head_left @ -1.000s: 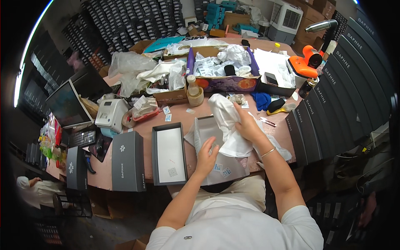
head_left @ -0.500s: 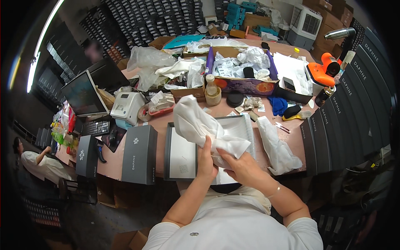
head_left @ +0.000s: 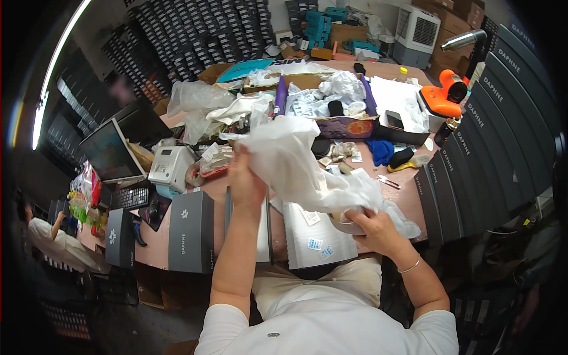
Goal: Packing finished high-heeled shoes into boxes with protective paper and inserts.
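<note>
A white wrapping [head_left: 287, 157], thin and crumpled, stretches between my hands above an open box. My left hand [head_left: 245, 180], blurred, is closed at its raised upper left edge. Lower down to the right, my right hand [head_left: 378, 231] grips the gathered end with a pale, smooth-edged item [head_left: 344, 222] partly showing under it; its kind is hidden. Below lies the white box liner [head_left: 319, 239] with small blue-printed sachets [head_left: 322, 247] and a pale card [head_left: 309, 216] on it. A second white wrapped bundle [head_left: 405, 220] rests right of the box, partly behind my right hand.
Dark grey shoeboxes [head_left: 473, 160] stack high at the right; another dark box [head_left: 191, 232] stands left. Behind are a purple carton of packing bits [head_left: 328, 125], a white label printer [head_left: 171, 167], a monitor [head_left: 112, 152] and an orange tape dispenser [head_left: 441, 100]. A person [head_left: 59, 242] is at far left.
My left hand has moved up and left, drawing the wrapping wide. My right hand has shifted right with its end. The liner and sachets now show below. The view has turned slightly.
</note>
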The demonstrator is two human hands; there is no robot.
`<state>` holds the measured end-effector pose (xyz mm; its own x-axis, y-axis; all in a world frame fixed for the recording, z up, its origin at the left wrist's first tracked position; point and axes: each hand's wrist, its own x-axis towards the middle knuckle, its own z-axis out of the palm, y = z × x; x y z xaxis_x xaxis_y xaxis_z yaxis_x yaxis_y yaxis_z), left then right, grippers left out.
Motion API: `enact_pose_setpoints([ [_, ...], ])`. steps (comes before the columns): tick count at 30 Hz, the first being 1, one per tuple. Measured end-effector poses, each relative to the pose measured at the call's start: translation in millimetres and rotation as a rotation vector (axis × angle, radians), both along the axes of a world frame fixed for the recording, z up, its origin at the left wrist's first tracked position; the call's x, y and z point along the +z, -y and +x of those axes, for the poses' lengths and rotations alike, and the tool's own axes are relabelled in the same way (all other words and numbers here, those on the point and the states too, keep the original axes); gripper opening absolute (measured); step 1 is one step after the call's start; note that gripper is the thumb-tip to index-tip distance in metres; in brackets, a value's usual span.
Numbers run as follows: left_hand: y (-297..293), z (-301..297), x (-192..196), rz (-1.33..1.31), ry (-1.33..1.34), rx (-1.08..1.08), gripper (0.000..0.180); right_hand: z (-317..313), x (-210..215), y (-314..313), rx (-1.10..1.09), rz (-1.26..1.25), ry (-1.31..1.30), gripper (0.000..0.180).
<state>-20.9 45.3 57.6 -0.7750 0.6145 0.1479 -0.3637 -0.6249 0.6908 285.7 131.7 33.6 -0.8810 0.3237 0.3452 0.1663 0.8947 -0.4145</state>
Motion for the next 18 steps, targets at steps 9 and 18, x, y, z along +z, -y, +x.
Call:
enact_pose_setpoints([
  [9,39,84,-49,-0.287,-1.051,0.599,0.035,57,-40,-69,-0.454,-0.038,0.001,0.053],
  [18,21,59,-129,-0.649,-0.407,-0.493,0.046,49,-6,-36,-0.022,0.180,-0.328,0.060],
])
